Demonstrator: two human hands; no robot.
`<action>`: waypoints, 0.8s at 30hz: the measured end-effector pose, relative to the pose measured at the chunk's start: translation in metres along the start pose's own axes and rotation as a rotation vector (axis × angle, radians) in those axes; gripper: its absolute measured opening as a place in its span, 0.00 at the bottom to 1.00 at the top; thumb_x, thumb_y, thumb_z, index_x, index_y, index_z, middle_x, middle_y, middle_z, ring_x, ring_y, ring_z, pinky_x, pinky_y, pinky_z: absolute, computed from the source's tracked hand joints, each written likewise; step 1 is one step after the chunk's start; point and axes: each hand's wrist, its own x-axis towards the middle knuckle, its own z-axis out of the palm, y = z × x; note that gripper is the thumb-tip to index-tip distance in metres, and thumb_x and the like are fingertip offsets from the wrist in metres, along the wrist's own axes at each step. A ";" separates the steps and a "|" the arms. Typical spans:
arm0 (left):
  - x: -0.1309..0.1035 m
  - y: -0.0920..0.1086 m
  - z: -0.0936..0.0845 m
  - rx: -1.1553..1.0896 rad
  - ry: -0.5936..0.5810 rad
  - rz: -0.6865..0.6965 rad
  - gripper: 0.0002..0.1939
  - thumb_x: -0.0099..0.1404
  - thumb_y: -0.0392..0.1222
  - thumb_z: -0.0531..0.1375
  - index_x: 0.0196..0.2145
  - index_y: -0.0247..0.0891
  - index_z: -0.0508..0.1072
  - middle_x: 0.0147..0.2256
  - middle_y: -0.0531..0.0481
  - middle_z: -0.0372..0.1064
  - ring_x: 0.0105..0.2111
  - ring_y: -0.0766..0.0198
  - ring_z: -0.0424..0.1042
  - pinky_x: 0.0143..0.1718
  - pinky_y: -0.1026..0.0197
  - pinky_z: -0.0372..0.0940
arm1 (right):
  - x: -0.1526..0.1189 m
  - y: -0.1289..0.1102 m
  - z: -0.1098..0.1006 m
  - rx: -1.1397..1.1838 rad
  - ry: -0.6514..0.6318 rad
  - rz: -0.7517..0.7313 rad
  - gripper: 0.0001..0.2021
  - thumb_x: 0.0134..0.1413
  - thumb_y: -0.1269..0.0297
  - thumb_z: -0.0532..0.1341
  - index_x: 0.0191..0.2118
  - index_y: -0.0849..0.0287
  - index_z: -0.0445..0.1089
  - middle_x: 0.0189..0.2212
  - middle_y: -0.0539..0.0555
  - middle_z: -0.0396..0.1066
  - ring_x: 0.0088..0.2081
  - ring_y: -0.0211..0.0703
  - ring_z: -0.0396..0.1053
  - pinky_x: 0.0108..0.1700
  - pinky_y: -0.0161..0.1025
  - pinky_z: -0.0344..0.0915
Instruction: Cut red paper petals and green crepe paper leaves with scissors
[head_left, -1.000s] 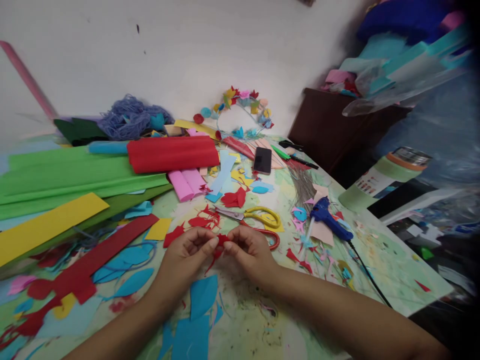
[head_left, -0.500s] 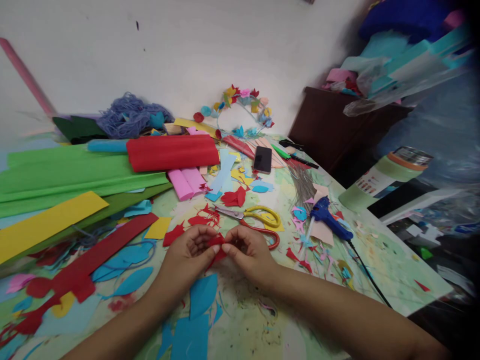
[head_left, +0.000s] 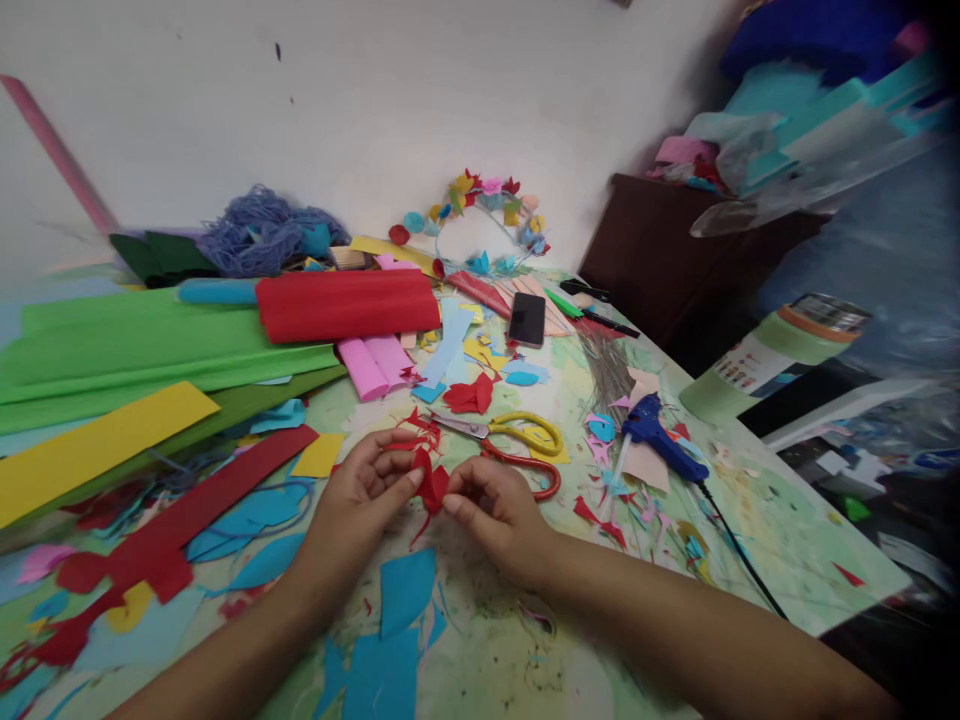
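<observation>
Between both hands is a small red crepe paper piece point(head_left: 430, 484), petal-shaped, with a thin strip trailing from its lower end. My left hand point(head_left: 373, 487) pinches its left edge between thumb and fingers. On the other side, my right hand point(head_left: 491, 510) has thumb and forefinger closed at its right edge. Scissors point(head_left: 517, 438) with one yellow and one red handle loop lie just beyond my right hand. Red paper scraps point(head_left: 420, 430) and a cut red petal shape point(head_left: 469, 394) are beyond my fingers. Closer to me lies a blue paper piece point(head_left: 407, 592).
Rolls of red point(head_left: 345, 304) and green crepe paper point(head_left: 142, 345) fill the left. A blue glue gun point(head_left: 664, 437) with a black cord and a green bottle point(head_left: 776, 355) stand right. A phone point(head_left: 527, 319) and a paper-flower wreath point(head_left: 491, 200) are at the back.
The red paper piece has been turned and spread, so more of it shows between my fingers. My hands have drawn slightly apart. Other things stay where they were.
</observation>
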 end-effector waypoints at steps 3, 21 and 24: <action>0.000 0.000 -0.001 0.000 -0.061 -0.007 0.22 0.53 0.40 0.65 0.45 0.41 0.65 0.32 0.54 0.72 0.29 0.67 0.72 0.31 0.65 0.66 | 0.000 0.001 -0.003 -0.098 0.073 -0.145 0.14 0.54 0.67 0.59 0.47 0.57 0.64 0.34 0.52 0.68 0.34 0.39 0.65 0.35 0.36 0.63; -0.003 -0.004 0.004 -0.058 -0.099 -0.122 0.31 0.49 0.40 0.68 0.49 0.41 0.62 0.28 0.57 0.69 0.27 0.67 0.72 0.28 0.65 0.66 | 0.006 0.001 -0.008 -0.472 0.202 -0.538 0.09 0.59 0.69 0.57 0.34 0.53 0.74 0.27 0.51 0.67 0.31 0.39 0.63 0.34 0.38 0.59; -0.002 -0.003 0.004 -0.033 -0.047 -0.084 0.29 0.49 0.39 0.68 0.48 0.40 0.63 0.28 0.56 0.70 0.27 0.68 0.72 0.29 0.66 0.66 | 0.007 0.000 -0.008 -0.505 0.196 -0.533 0.09 0.59 0.68 0.57 0.33 0.52 0.74 0.29 0.51 0.66 0.33 0.39 0.63 0.37 0.39 0.59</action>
